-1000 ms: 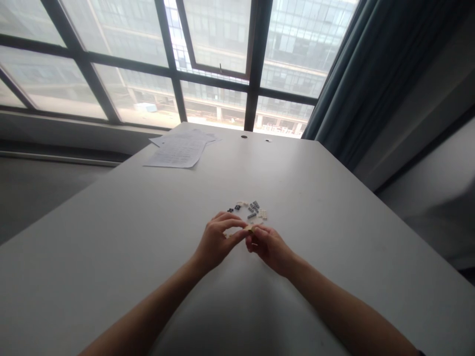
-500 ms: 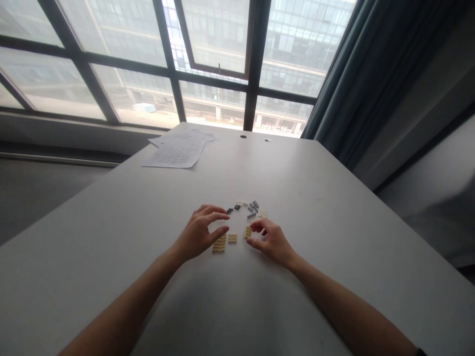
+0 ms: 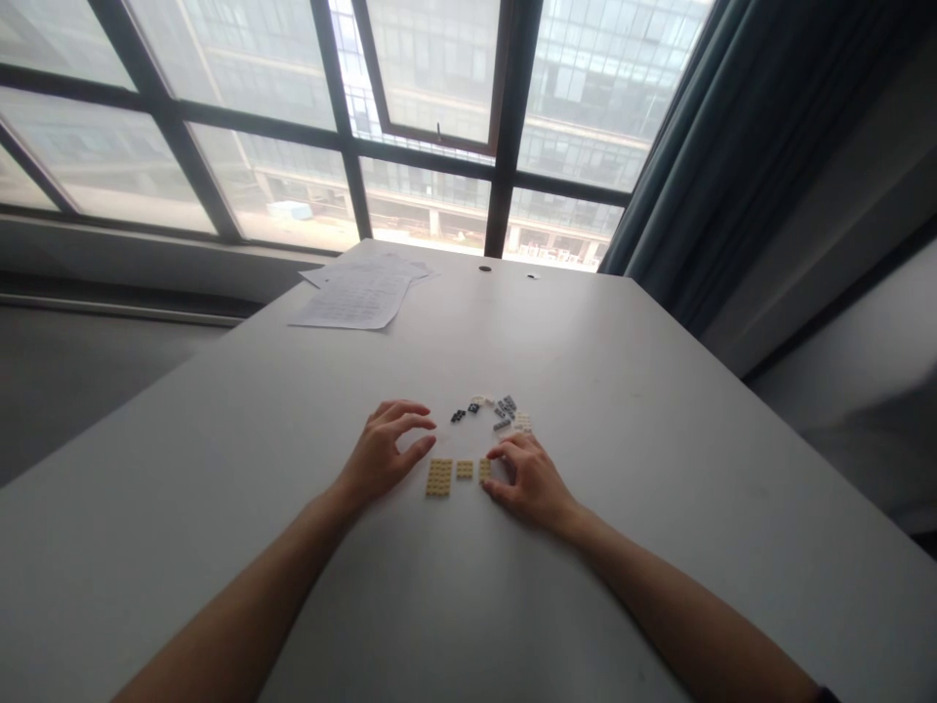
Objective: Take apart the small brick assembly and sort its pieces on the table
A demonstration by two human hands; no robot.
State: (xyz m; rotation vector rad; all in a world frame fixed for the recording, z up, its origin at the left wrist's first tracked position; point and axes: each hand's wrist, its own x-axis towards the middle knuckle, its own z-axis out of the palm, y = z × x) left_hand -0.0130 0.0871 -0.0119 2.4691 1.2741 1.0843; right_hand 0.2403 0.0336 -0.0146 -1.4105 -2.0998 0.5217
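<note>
Three tan toy building plates lie in a row on the white table: a large tan plate [image 3: 439, 477], a small tan plate [image 3: 464, 470] and a narrow tan plate [image 3: 484, 471]. My right hand [image 3: 533, 482] has thumb and fingertips on the narrow plate's ends and partly covers its right side. Left of the large plate, my left hand [image 3: 387, 449] hovers with fingers apart and nothing in them. Behind the row are black pieces [image 3: 458, 416], grey pieces [image 3: 506, 406] and a white studded piece [image 3: 522, 421], which is close to my right fingers.
Printed paper sheets [image 3: 355, 298] overlap at the table's far left corner. Two small round fittings sit near the far edge of the white table [image 3: 630, 439]. Beyond it stand a window and a dark curtain [image 3: 677, 176] on the right.
My right hand has brought the narrow tan plate down into line with the other two. My left hand has drawn back to the left, uncovering the large plate. The view has shifted slightly.
</note>
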